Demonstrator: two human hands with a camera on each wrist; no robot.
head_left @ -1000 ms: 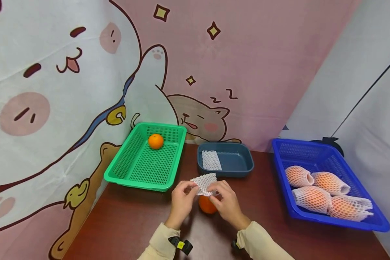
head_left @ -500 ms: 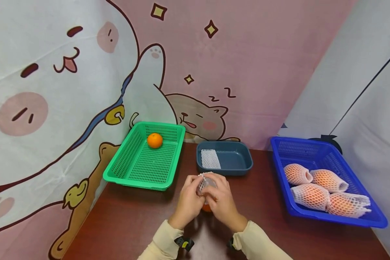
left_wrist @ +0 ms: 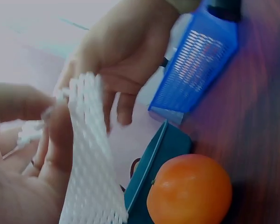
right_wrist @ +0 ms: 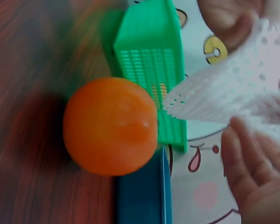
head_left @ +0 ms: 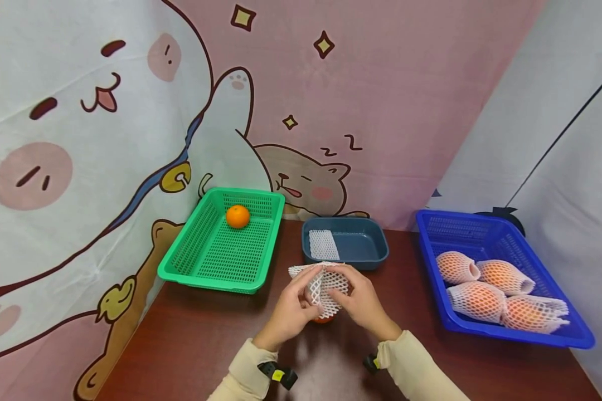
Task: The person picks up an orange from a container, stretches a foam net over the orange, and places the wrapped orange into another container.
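Observation:
Both hands hold a white foam fruit net [head_left: 327,289] over an orange [right_wrist: 109,126] that sits on the table. My left hand [head_left: 292,309] pinches one side of the net between thumb and fingers. On the other side, my right hand [head_left: 365,305] has its fingers along the top edge and its thumb against the mesh. The net looks spread and partly folded in the left wrist view, apart from the orange [left_wrist: 189,191] there. In the head view the hands and net cover most of that orange.
A green basket [head_left: 205,283] with one orange [head_left: 238,216] stands at the back left. Behind the hands is a dark blue tray [head_left: 363,250] holding a flat foam net [head_left: 324,245]. Several net-wrapped oranges [head_left: 477,301] lie in the blue basket [head_left: 522,337] at right.
The hands came together around the net, then moved slightly apart. The net went from flat between the fingertips to spread wider. The orange below is now more covered.

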